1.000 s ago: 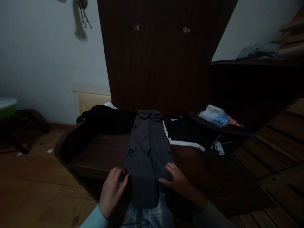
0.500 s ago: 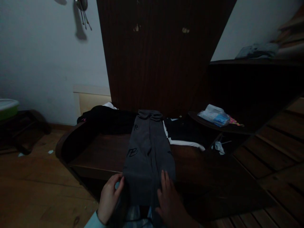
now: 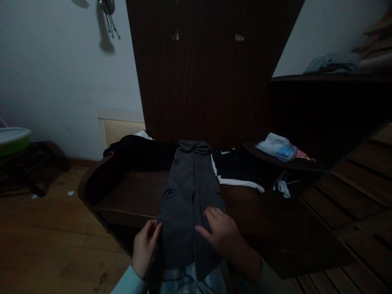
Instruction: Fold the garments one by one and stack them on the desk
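A pair of grey trousers [image 3: 179, 208] with black lettering lies lengthwise on the dark wooden bench [image 3: 131, 194]. Its gathered waist is at the back, and the leg ends hang over the front edge towards my lap. At the outer edge of the left leg, my left hand [image 3: 145, 247] pinches the cloth between thumb and fingers. My right hand [image 3: 222, 230] rests on the right leg, thumb spread away from the fingers. Black clothing [image 3: 143, 153] lies to the left of the waist. To its right is a folded black garment [image 3: 239, 169] with a white edge.
A small shelf [image 3: 255, 154] on the right bears a plastic packet [image 3: 277, 147]. Crumpled white material [image 3: 284, 189] hangs below it. At far left, a green basin [image 3: 14, 143] stands on a low dark stool [image 3: 35, 163]. A tall dark panel [image 3: 205, 81] rises behind the bench.
My right hand has moved up the right leg, its thumb spread wider. The trouser legs look smoother and their ends now show over my lap. My left hand stays at the left edge.
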`<state>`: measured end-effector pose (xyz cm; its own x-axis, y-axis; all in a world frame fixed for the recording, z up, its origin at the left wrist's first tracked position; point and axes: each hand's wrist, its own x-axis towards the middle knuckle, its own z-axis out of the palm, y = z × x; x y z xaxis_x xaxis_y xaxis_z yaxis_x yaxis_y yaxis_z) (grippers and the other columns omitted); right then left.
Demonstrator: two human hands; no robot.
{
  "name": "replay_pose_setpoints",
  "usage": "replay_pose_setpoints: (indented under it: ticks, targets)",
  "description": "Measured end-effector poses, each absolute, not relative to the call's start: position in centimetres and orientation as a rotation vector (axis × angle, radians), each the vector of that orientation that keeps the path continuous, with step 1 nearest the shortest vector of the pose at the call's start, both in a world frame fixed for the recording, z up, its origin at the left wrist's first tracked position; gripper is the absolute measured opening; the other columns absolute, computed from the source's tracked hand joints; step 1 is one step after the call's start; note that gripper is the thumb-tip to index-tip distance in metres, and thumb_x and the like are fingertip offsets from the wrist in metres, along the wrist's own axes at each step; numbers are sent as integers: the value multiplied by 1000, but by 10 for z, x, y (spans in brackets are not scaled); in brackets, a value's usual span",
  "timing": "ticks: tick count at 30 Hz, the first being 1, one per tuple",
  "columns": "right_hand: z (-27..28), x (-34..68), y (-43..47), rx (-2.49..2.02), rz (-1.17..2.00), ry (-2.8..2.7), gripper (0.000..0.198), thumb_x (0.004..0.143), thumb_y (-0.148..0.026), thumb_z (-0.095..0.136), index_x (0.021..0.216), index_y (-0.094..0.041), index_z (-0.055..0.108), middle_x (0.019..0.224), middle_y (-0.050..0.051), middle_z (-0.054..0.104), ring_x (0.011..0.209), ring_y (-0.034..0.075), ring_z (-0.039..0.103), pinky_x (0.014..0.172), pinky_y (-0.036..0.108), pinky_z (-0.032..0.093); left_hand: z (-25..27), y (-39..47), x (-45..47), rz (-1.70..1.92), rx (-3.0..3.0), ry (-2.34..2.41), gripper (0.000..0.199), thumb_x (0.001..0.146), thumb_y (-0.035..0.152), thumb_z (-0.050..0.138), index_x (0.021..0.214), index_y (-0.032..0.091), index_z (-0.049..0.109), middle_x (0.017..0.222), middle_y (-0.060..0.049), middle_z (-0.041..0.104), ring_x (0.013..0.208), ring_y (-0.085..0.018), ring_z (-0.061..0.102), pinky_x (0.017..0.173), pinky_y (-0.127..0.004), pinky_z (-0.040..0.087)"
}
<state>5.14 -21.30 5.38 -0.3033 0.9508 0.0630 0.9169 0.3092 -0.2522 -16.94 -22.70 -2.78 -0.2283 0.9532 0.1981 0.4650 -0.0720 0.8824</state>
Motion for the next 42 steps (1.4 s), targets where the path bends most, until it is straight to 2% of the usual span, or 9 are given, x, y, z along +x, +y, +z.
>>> replay_pose_setpoints:
  ticks: [2,5,8,11,16,20,24,33,42]
  targets:
    - [64,45,-192,-1703,262,-2234,32,82,-45,39,89,-19,58,90,9,62,82,19,58,71,29,42,-27,-227,-172,1238,1592,1710,29,74,48,46,76,21,57,72,-1,66,66,-18,62,63,-25,48]
    - [63,28,-167,-1774,315,-2237,34,78,-48,45,85,-18,59,85,10,62,76,19,59,64,27,41,-24,-226,-175,1220,1636,1730,30,77,46,41,77,21,59,75,-2,68,71,-20,63,65,-26,49]
    - [49,17,-155,-1839,334,-2260,22,75,-37,52,80,-17,60,86,11,63,76,20,60,61,27,39,-25,-226,-176,1186,1648,1756,29,78,42,38,78,21,59,77,-3,68,73,-20,64,64,-26,49]
    - [37,20,-147,-1766,475,-2173,13,74,-28,51,68,-18,58,73,6,63,67,17,58,57,24,36,-26,-227,-173,1155,1647,1776,26,79,40,37,79,22,55,77,-3,67,69,-19,63,61,-27,48]
    - [31,30,-135,-1477,1058,-1788,25,72,-35,51,53,-18,47,55,-2,52,56,11,51,53,22,35,-21,-227,-163,1303,1598,1903,28,76,45,43,86,19,49,74,-2,60,68,-19,60,61,-30,48]
    - [31,28,-140,-1202,1694,-1250,24,66,-41,56,74,-18,52,68,-2,59,65,12,56,61,23,41,-13,-225,-162,1346,1575,1886,34,75,45,43,96,19,48,74,-1,58,67,-18,59,62,-29,47]
    - [33,27,-155,-995,2001,-1017,32,64,-43,60,81,-17,54,81,4,63,78,15,60,73,30,43,-15,-224,-168,1344,1548,1825,33,74,45,45,94,20,48,73,-1,60,67,-18,60,63,-29,48]
    - [38,22,-165,-983,2026,-1175,31,55,-22,67,84,-19,56,87,1,65,90,18,59,86,37,38,-28,-216,-187,1371,1346,1507,38,65,54,53,80,19,51,70,-2,63,68,-18,61,66,-29,49]
    - [30,17,-160,-885,2138,-982,14,63,-25,63,72,-15,59,81,6,67,89,20,60,89,36,39,-22,-217,-189,1278,1375,1562,39,63,56,56,72,18,55,70,-2,62,68,-17,59,65,-27,48]
